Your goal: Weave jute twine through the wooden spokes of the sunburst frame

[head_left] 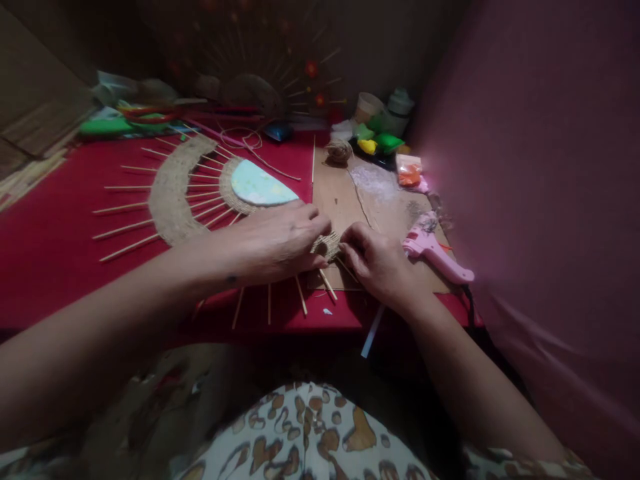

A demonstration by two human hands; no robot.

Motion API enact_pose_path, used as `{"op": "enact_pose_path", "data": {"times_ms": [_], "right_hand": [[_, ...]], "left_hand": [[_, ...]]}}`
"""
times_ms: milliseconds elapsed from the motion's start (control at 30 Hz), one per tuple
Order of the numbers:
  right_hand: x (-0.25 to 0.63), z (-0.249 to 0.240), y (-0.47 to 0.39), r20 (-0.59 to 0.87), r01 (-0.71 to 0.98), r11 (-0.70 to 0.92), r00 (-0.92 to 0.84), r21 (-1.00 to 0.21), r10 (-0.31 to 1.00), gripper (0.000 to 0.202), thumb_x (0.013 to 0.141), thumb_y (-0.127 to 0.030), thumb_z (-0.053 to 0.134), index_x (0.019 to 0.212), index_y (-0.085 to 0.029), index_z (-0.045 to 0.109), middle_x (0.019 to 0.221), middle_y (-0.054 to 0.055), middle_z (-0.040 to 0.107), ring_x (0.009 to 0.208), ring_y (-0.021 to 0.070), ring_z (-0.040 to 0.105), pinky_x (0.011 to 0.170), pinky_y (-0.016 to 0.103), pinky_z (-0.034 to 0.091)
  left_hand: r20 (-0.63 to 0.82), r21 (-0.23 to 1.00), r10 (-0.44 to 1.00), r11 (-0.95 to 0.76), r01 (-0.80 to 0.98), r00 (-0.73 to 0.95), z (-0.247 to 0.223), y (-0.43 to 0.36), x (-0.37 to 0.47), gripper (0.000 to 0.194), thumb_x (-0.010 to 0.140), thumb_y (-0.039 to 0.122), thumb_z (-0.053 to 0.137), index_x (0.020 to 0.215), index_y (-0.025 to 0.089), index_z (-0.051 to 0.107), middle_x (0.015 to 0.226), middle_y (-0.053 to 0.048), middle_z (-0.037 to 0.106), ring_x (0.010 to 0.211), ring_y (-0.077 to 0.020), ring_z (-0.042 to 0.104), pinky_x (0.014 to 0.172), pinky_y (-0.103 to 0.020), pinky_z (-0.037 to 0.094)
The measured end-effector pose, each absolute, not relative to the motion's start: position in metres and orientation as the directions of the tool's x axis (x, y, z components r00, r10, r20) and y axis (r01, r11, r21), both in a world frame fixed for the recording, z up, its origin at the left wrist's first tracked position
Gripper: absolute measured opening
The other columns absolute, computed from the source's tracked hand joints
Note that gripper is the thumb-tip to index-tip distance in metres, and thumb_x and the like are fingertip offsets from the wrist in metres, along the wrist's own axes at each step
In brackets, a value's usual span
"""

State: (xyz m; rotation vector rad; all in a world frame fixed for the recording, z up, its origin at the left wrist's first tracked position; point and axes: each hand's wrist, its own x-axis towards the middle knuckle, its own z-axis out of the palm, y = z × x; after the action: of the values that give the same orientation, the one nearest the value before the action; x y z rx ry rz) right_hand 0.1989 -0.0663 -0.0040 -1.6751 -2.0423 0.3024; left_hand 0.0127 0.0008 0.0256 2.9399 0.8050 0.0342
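A sunburst of thin wooden sticks [123, 211] lies on the table, with a broad curved band of twine [167, 193] across the sticks and a narrower woven twine piece around a pale blue half-round pad [260, 183]. My left hand [280, 240] rests over the lower part of it. Its fingers and thumb close around the woven right end of the sunburst. Just right of that, my right hand [383, 263] has its fingertips pinched at the band's end, on the twine [361, 200] that runs from a small ball of twine [339, 152]. The fingertips partly hide the grip.
A pink glue gun [435, 250] lies right of my right hand on a cardboard sheet [330, 193]. Behind are yellow and green packets [385, 143], a cup [369, 107] and scissors with orange handles [147, 115]. A red cloth [60, 267] covers the table; a pink curtain hangs right.
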Motion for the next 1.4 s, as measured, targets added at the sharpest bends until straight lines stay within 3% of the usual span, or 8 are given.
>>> {"op": "enact_pose_path", "data": {"times_ms": [200,633,833,1067,1400], "right_hand": [[0.213,-0.005,-0.070,0.268,0.869,0.255,-0.149,-0.423,0.952,0.008,0.085,-0.019,0.052,0.084,-0.019,0.061,0.075,0.003,0.066,0.068,0.0151,0.058,0.063,0.026,0.039],[0.220,-0.009,-0.089,0.349,0.913,0.242,-0.121,-0.329,0.929,0.014,0.084,-0.015,0.053,0.076,-0.017,0.064,0.079,0.005,0.060,0.070,0.0148,0.055,0.062,0.026,0.039],[0.228,-0.010,-0.097,0.376,0.946,0.267,-0.183,-0.183,0.908,0.016,0.084,-0.017,0.054,0.078,-0.017,0.069,0.080,0.006,0.060,0.070,0.0164,0.050,0.067,0.030,0.039],[0.235,-0.005,-0.106,0.374,0.932,0.306,-0.218,-0.194,0.901,0.018,0.085,-0.016,0.053,0.073,-0.016,0.067,0.076,0.006,0.058,0.072,0.0175,0.051,0.068,0.032,0.039],[0.233,-0.008,-0.104,0.403,0.949,0.261,-0.172,-0.177,0.899,0.019,0.077,-0.008,0.054,0.063,-0.014,0.065,0.074,0.009,0.057,0.074,0.0201,0.050,0.068,0.034,0.042]], "left_hand": [[-0.018,0.014,0.568,-0.823,0.568,0.823,0.018,-0.007,0.032,0.028,0.082,0.041,0.058,0.094,0.017,0.052,0.095,-0.010,0.056,0.084,-0.0220,0.052,0.071,-0.032,0.040],[0.061,0.161,0.546,-0.832,0.531,0.836,0.001,0.005,0.025,0.031,0.082,0.041,0.056,0.102,0.017,0.052,0.099,-0.010,0.054,0.092,-0.0231,0.050,0.080,-0.034,0.041],[0.072,0.159,0.558,-0.825,0.542,0.827,0.001,0.001,0.025,0.026,0.084,0.037,0.053,0.103,0.018,0.053,0.102,-0.010,0.053,0.094,-0.0229,0.049,0.081,-0.034,0.042],[0.105,0.154,0.579,-0.813,0.562,0.809,0.002,-0.005,0.028,0.023,0.083,0.029,0.050,0.101,0.016,0.055,0.101,-0.011,0.053,0.093,-0.0224,0.049,0.080,-0.034,0.043],[0.102,0.059,0.616,-0.787,0.614,0.781,0.002,-0.008,0.029,0.026,0.084,0.030,0.046,0.104,0.014,0.054,0.097,-0.011,0.053,0.087,-0.0226,0.050,0.072,-0.033,0.042]]}}
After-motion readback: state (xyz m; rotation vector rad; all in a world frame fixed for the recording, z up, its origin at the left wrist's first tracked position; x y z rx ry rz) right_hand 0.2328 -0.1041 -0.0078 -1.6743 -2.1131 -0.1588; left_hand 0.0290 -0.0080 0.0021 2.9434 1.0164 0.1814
